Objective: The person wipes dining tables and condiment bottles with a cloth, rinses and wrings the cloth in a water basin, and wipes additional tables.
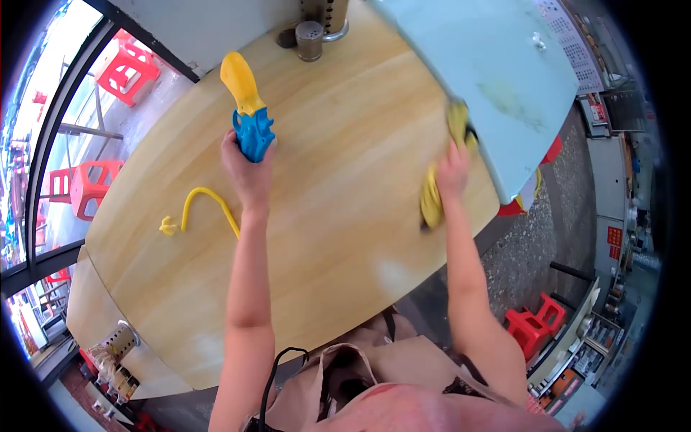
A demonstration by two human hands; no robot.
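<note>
On the wooden table (338,173), the left hand (248,169) grips a blue-and-yellow toy (248,108); the right (453,171) clutches what seems a yellow cloth (431,198).

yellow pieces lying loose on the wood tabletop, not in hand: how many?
2: a curved yellow tube running up to the left forearm, and a small crumpled piece beside its visible end. The forearm may hide more.
</note>
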